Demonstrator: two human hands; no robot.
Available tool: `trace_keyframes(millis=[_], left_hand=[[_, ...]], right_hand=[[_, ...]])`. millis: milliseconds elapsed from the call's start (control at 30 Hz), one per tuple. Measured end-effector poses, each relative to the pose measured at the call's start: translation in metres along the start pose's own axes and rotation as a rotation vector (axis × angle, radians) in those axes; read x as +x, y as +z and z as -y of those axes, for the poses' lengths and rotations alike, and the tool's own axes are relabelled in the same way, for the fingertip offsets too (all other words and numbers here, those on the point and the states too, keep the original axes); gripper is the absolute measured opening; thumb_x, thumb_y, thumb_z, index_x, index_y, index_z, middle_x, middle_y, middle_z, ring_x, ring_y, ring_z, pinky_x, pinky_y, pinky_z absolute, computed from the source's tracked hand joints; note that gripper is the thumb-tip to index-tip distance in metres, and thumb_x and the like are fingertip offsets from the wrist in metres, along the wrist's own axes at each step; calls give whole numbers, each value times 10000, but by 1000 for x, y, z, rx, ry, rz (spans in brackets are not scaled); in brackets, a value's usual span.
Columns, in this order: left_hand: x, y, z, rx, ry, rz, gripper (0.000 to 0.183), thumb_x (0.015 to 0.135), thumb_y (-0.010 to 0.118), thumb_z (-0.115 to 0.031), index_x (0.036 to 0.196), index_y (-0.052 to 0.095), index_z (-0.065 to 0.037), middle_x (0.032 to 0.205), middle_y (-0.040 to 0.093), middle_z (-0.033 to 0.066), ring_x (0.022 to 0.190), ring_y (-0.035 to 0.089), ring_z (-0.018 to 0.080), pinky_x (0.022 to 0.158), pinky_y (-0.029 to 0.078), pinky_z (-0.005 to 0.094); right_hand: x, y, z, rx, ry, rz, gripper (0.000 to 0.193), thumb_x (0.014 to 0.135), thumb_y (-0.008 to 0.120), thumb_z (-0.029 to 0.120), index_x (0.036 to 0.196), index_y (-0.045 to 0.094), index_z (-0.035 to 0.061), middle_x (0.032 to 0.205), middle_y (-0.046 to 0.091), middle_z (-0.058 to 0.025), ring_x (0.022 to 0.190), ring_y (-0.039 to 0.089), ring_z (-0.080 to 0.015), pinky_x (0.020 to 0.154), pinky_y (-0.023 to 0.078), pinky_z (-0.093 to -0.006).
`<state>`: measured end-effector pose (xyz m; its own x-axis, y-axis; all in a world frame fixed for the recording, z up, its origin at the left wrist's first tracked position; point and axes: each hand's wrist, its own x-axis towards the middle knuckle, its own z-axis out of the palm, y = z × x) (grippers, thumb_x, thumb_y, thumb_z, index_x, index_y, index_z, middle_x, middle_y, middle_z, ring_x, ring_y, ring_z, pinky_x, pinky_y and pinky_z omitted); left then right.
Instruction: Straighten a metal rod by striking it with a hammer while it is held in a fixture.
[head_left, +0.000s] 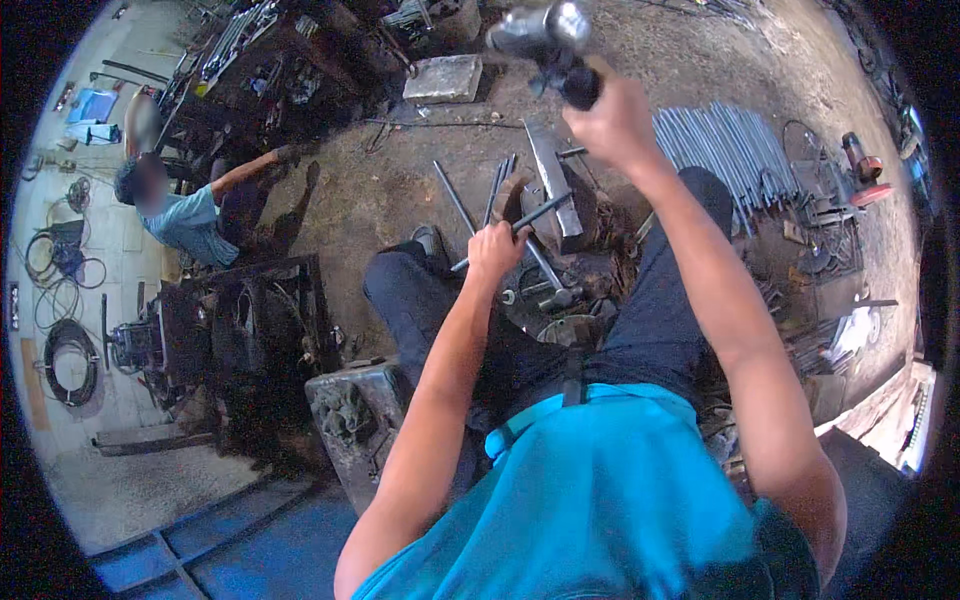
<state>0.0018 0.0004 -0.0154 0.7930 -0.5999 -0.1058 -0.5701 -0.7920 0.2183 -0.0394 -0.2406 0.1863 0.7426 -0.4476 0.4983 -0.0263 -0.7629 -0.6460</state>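
My right hand (618, 118) is raised at the top of the view, closed around the dark handle of a hammer (535, 32). Its shiny head is smeared by motion. My left hand (495, 250) grips a dark metal rod (543, 209) lying at a slant. The rod's far end rests across a narrow steel anvil block (552, 172) standing between my legs. Below it a second hammer (562, 297) lies with its handle pointing up toward my left hand. A few loose rods (497, 188) lie on the floor beyond that hand.
Many metal rods (722, 155) lie side by side at the right, near a red-disc power tool (868, 180). A pale block (443, 79) sits at the far side. At left, a co-worker (195, 225) reaches out an arm beside dark machinery (235, 330). Coiled cable (70, 362) lies farther left.
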Motion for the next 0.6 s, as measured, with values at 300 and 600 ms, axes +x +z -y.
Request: trace_keyframes(millis=[300,600], left_hand=[[5,0,-3,-22,78,-81,428,911,548,-435,782,605,-31,679,636,217,666,642,418,607,510,502],[-3,-4,-6,-20,50,-142,461,886,581,-457,719,613,-29,659,630,216,644,640,414,571,502,504]], right_hand=[[-140,65,-126,-408,323,543,393,728,643,170,1076,588,-4,921,651,-283,898,629,-461,788,508,-521],[-14,18,-30,-39,134,131,272,708,707,194,877,641,-8,773,658,-219,723,648,-384,669,509,-435]])
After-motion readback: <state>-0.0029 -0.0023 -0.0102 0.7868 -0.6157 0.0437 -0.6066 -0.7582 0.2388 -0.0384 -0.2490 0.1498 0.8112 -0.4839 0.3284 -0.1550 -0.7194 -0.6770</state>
